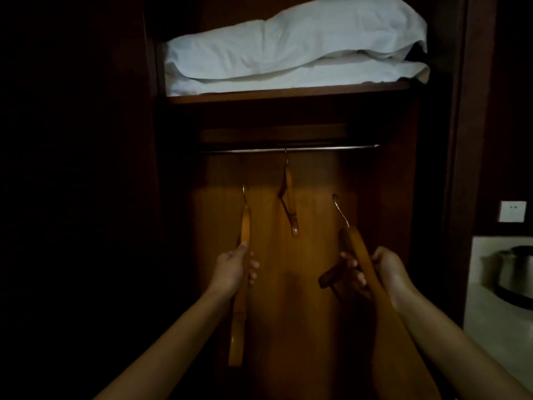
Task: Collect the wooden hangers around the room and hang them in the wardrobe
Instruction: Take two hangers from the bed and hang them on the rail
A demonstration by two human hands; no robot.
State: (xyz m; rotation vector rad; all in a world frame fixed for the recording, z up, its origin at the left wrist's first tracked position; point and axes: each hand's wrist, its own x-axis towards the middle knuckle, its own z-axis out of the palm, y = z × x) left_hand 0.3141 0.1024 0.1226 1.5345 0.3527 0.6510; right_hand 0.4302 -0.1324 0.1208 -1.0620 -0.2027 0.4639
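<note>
In front of the open wardrobe [450, 140], a person lifts two wooden hangers toward the rail [291, 148].

The left hand [235, 269] is closed around one hanger [244, 226] held upright and edge-on, hook topmost; the right hand [383, 268] is wrapped around the arm of a second hanger [356, 246], tilted so its hook points up and to the left. Both hooks sit below the rail, apparently kept high so they can catch it. A third hanger [288, 194] already hangs near the rail's middle, between the two. White bedding [294, 50] fills the shelf above; a kettle [516, 269] stands on a counter at the right.
</note>
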